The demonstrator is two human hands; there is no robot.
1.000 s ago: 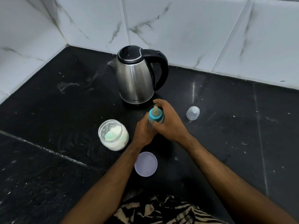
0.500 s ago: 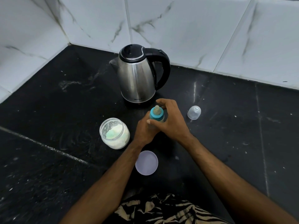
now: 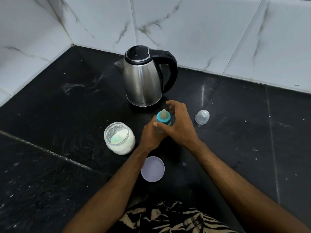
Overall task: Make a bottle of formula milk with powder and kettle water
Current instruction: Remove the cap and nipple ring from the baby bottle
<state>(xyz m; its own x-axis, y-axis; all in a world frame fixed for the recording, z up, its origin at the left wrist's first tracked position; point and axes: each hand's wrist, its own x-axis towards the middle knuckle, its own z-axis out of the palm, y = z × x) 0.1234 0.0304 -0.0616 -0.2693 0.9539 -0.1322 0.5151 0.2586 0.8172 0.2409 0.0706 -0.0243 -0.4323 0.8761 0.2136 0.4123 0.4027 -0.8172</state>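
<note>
Your left hand [image 3: 152, 133] is wrapped around the body of the baby bottle [image 3: 163, 121], so that grip is closed on the bottle and hides most of it. The bottle stands upright on the black table [image 3: 50, 106], right in front of the kettle [image 3: 144, 76]. Your right hand [image 3: 180, 125] sits at the blue ring and teat on top of the bottle. Its thumb lies across the bottle just below the ring, and its fingers curl over behind the top, a little spread. You cannot tell if those fingers touch the ring, so you cannot tell if this grip is closed on it. The shiny kettle has a black lid and a black handle that points to the right, and its spout points to the left. To the left of your hands stands an open jar [image 3: 119, 138] with white powder in it. Its round lid [image 3: 152, 169] lies flat on the table near you, between your two arms. A small clear cap [image 3: 202, 117] rests on the table to the right of your right hand, apart from it. White tiles [image 3: 185, 31] cover the wall behind.
</note>
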